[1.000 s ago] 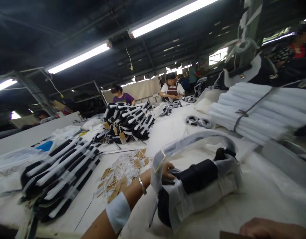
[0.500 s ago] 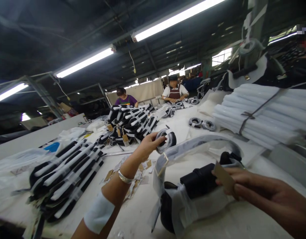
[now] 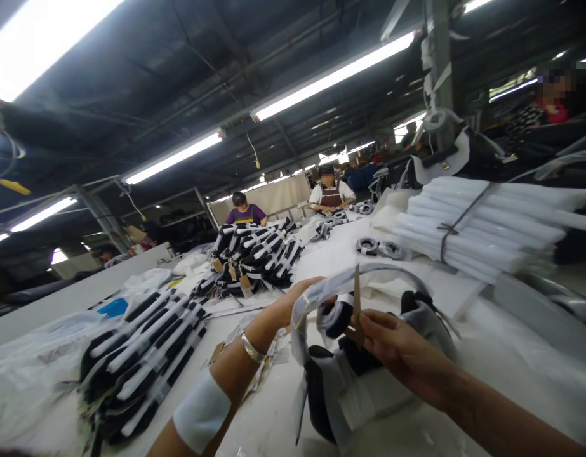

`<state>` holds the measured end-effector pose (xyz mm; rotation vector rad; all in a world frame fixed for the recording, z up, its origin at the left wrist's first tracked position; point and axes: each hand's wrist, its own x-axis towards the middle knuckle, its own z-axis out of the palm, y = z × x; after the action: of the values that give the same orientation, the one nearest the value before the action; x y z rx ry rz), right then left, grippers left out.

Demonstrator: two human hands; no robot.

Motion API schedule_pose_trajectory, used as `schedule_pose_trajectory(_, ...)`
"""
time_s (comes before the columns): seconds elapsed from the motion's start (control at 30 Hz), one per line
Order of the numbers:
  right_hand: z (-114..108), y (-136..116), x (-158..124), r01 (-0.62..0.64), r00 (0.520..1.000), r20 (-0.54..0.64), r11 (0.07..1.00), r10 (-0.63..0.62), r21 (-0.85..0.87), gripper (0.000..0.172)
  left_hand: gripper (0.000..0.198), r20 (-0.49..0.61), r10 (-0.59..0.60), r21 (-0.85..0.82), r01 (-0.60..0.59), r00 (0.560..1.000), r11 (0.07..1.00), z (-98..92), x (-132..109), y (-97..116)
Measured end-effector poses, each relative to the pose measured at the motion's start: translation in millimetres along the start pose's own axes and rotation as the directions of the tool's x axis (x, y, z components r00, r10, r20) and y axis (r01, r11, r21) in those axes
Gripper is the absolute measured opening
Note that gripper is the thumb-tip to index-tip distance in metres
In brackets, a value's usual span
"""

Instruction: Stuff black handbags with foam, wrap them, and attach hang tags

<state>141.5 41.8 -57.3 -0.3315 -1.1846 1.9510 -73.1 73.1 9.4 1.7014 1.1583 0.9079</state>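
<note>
My left hand (image 3: 299, 299) reaches behind the wrapped handle (image 3: 369, 273) of a black bag (image 3: 321, 397). Its fingers are partly hidden there, closed on a coiled strap (image 3: 338, 317) covered in pale wrapping. From the right, my right hand (image 3: 388, 336) pinches a brown card tag (image 3: 357, 301), held edge-on close beside the coil. White wrapping covers much of the bag, which stands on the table below both hands.
Wrapped black-and-white bundles (image 3: 150, 362) lie at left, with another pile (image 3: 254, 254) farther back. Loose tags (image 3: 226, 346) lie behind my left forearm. Two coils (image 3: 378, 247) and tied white rolls (image 3: 483, 222) are at right. Two people (image 3: 331, 193) (image 3: 245, 212) work across the table.
My right hand has moved left with the card tag, up to the coiled strap. My left hand has brought the coil lower, behind the bag's handle. The camera view has tilted upward.
</note>
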Motion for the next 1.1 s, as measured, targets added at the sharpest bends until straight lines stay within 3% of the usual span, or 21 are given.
schedule_pose_trajectory(0.13, 4, 3, -7, -0.016, 1.000, -0.009, 0.998, 0.017, 0.059, 0.023, 0.048, -0.010, -0.105, -0.005, 0.105, 0.994, 0.994, -8.0, -7, 4)
schedule_pose_trajectory(0.3, 17, 1, 1, -0.008, 1.000, -0.024, 1.000, 0.008, -0.001, 0.028, 0.043, 0.074, -0.205, 0.013, 0.205, 0.976, 0.979, -9.5, -18, 15)
schedule_pose_trajectory(0.47, 20, -12, 4, -0.007, 0.999, -0.040, 0.990, 0.002, -0.141, 0.041, 0.042, 0.088, -0.242, 0.039, 0.240, 0.966, 0.970, -7.2, -24, 25)
schedule_pose_trajectory(0.6, 18, -23, -10, -0.043, 0.998, -0.050, 0.947, 0.029, -0.317, 0.042, 0.049, 0.058, -0.267, 0.032, 0.266, 0.962, 0.963, -10.3, -26, 30)
schedule_pose_trajectory(0.8, 3, -13, -38, -0.109, 0.987, -0.149, 0.944, 0.065, -0.312, 0.043, 0.053, -0.001, -0.249, 0.024, 0.249, 0.969, 0.968, -19.5, -32, 47)
schedule_pose_trajectory(0.93, -5, -4, -50, -0.159, 0.978, -0.179, 0.933, 0.106, -0.321, 0.049, 0.050, 0.036, -0.247, 0.054, 0.245, 0.968, 0.968, -22.8, -36, 60)
schedule_pose_trajectory(1.1, 1, -3, -56, -0.187, 0.978, -0.156, 0.922, 0.140, -0.340, 0.047, 0.051, 0.102, -0.281, 0.104, 0.271, 0.954, 0.957, -20.3, -34, 62)
